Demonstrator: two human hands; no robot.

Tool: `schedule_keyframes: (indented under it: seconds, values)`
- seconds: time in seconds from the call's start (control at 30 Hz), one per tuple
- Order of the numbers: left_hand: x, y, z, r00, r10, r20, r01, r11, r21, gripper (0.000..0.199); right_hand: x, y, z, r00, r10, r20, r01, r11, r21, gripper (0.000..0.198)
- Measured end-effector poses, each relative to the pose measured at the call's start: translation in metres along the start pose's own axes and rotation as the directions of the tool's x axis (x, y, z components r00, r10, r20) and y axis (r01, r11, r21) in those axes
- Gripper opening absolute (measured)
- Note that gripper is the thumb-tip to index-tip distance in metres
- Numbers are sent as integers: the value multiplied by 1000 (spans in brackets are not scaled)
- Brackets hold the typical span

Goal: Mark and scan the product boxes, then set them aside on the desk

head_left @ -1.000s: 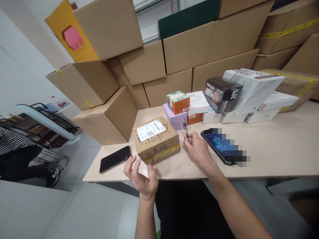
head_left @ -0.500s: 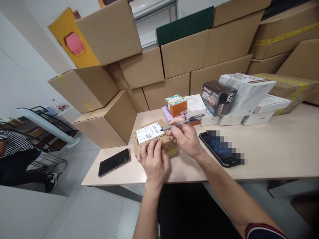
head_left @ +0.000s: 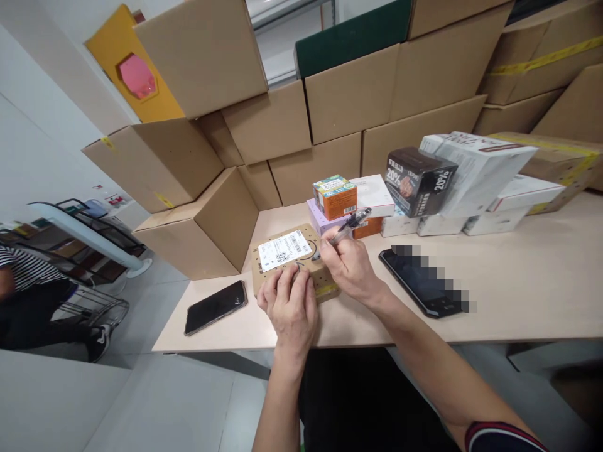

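A small cardboard box (head_left: 313, 270) lies on the table, with a white printed label (head_left: 285, 251) on its top. My left hand (head_left: 288, 304) rests over the near edge of this box, its slightly bent fingers apart on the top face below the label. Between the closed fingers of my right hand (head_left: 348, 263) is a pen (head_left: 354, 221), slanted up to the right. The pen's lower end is near the box top, right of the label; whether it touches the cardboard I cannot tell.
One phone (head_left: 215, 307) lies left of the box, and a black handheld device (head_left: 419, 282) lies to the right. Behind stand an orange box (head_left: 335, 199), a dark box (head_left: 417, 182) and white boxes (head_left: 475, 169). Large cartons (head_left: 348, 94) wall the back. A person (head_left: 32, 295) is at far left.
My right hand has shifted slightly, taking the pen's lower end off the label's right edge toward the right. The pen now slants more steeply. My left hand stays on the box.
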State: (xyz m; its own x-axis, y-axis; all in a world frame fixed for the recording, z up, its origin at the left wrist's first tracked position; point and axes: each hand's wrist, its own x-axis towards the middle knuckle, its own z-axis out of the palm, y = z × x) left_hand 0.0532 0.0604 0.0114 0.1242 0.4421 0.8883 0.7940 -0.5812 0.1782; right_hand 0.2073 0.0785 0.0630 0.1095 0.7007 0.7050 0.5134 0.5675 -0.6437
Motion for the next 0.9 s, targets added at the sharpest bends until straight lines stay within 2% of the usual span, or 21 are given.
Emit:
schedule_keyframes:
  seconds: [0.13, 0.37, 0.77, 0.9]
  values:
    - [0, 0, 0, 1000, 26, 2, -26, 998, 53, 25, 2, -1, 0, 1000, -6, 24, 7, 1000, -19, 22]
    - [1, 1, 1, 1000, 3, -22, -3, 1000, 14, 25, 2, -5, 0, 998, 23, 59, -18, 996, -85, 23]
    - [2, 2, 1, 999, 45, -25, -43, 996, 79, 25, 2, -6, -1, 997, 36, 72, -31, 997, -77, 21]
    - [1, 1, 1, 1000, 20, -4, -20, 999, 42, 26, 3, -6, -1, 995, 42, 95, -38, 998, -45, 22]
